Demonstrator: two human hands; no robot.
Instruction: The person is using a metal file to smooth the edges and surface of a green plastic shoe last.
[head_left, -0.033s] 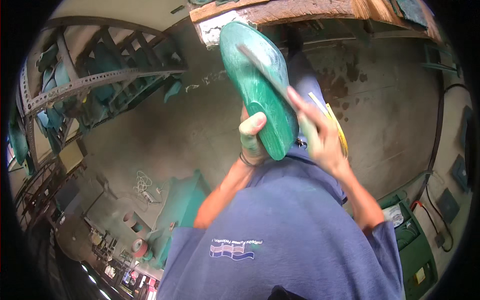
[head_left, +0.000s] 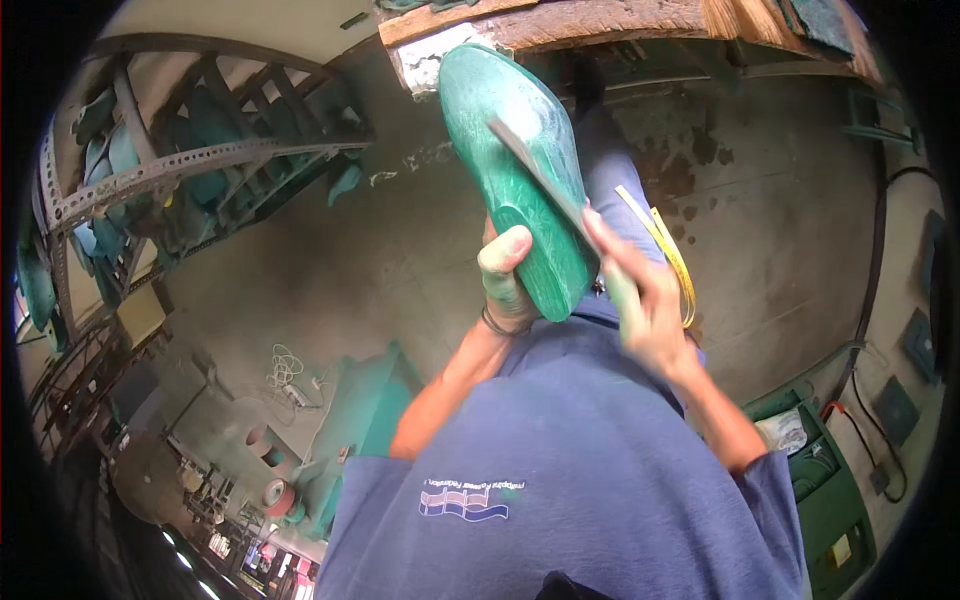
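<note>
A green shoe last [head_left: 512, 165], sole side up and scuffed with pale scratches, slants across the middle of the view, its toe overlapping the bench edge. My left hand [head_left: 508, 270] wraps round its heel end, thumb pressed on top; the other fingers are hidden beneath. In my right hand [head_left: 645, 300] is a long, thin, flat metal file [head_left: 540, 177], which lies slantwise over the last's right side. Slight motion blur softens that hand, and the file's handle end is hidden in the grip.
A wooden bench [head_left: 600, 22] with a white-patched corner stands ahead. To the left, a metal rack [head_left: 190, 168] holds many greenish lasts. A yellow measuring tape [head_left: 672, 255] hangs by my right leg. Behind are a green machine [head_left: 365, 395] and a green tray-like unit [head_left: 830, 500].
My right hand and the file have moved down and slightly right, toward the heel of the last. The left hand and the last have stayed in place.
</note>
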